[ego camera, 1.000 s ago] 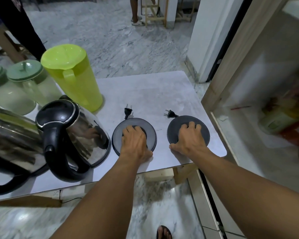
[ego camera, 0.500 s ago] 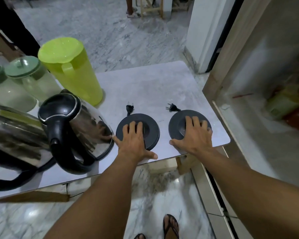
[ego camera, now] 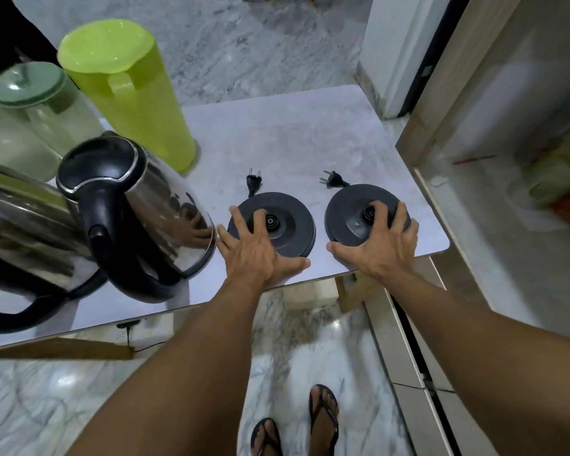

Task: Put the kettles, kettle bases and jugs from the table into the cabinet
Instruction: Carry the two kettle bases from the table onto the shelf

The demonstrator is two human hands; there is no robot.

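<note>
Both arms reach forward and down from the bottom of the view. The left hand [ego camera: 257,251] lies palm-down over the near edge of the left kettle base [ego camera: 273,223], fingers [ego camera: 241,222] spread wide across its top and thumb along the near rim. The right hand [ego camera: 380,248] covers the near right part of the right kettle base [ego camera: 359,215], fingers curled over its top and far side, thumb against the near rim. Whether either base is lifted off the surface [ego camera: 293,139] I cannot tell.

Two black round bases sit side by side near the front right corner of the surface, each with a plug just behind it. Two steel kettles stand to the left: one [ego camera: 139,205] just beside the left hand, another [ego camera: 23,232] at the left edge. There are three jugs behind them: a tall lime-green jug [ego camera: 129,93] and two pale ones with green lids [ego camera: 46,106], the second partly cut off. The open cabinet [ego camera: 507,143] is on the right.
</note>
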